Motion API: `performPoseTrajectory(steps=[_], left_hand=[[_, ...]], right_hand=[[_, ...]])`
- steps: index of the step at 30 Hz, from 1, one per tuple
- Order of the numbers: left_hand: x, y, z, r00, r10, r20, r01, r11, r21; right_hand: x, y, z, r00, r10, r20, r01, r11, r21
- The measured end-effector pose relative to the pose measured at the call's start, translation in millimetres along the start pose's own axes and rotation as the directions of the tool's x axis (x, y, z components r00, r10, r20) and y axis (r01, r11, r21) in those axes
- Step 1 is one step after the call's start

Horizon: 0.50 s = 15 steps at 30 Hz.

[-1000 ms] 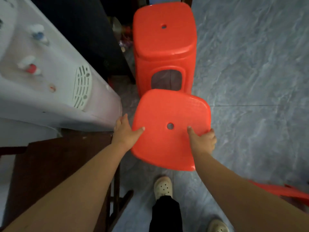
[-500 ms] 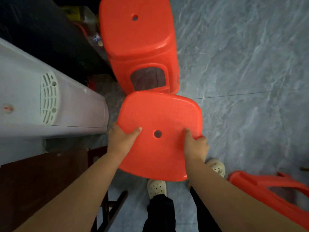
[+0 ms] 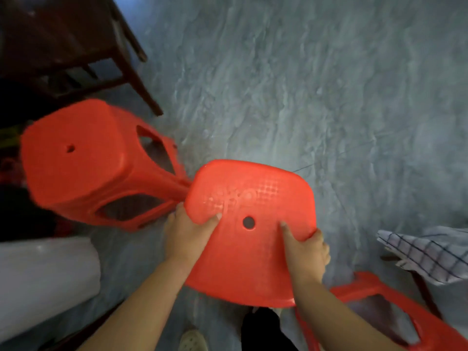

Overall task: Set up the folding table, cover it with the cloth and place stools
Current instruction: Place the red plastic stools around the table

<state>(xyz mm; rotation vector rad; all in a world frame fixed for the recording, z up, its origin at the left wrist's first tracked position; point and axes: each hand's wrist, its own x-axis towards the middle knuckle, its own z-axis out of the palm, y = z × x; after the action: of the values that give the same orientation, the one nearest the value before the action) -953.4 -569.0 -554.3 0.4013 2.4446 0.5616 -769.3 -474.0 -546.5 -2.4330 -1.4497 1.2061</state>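
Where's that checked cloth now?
In the head view, the white dark-checked cloth is at the right edge, near a red plastic stool in the lower corner, right of the right hand gripping the carried red stool.

Bare forearms (image 3: pixel 141 307), black trousers (image 3: pixel 260 333) and a pale clog-style shoe (image 3: pixel 192 341) dotted with small round holes.

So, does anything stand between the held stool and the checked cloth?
The left hand and right hand grip the held stool. The floor between it and the checked cloth looks bare; another red stool sits lower right, near the cloth's corner.
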Motion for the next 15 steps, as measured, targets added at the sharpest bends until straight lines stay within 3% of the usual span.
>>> performPoseTrajectory(steps=[7,12,15], left_hand=[[25,170,71,0.950,0.275,0.147,-0.288,0.954,0.079],[49,282,122,0.857,0.465,0.224,-0.491,0.868,0.076],[64,346,157,0.765,0.594,0.250,-0.626,0.777,0.069]], right_hand=[[99,-31,-93,0.979,0.123,-0.166,-0.096,0.983,0.158],[167,-54,-142,0.939,0.185,-0.289,-0.104,0.956,0.274],[216,-66,-168,0.911,0.205,-0.358,-0.057,0.922,0.382]])
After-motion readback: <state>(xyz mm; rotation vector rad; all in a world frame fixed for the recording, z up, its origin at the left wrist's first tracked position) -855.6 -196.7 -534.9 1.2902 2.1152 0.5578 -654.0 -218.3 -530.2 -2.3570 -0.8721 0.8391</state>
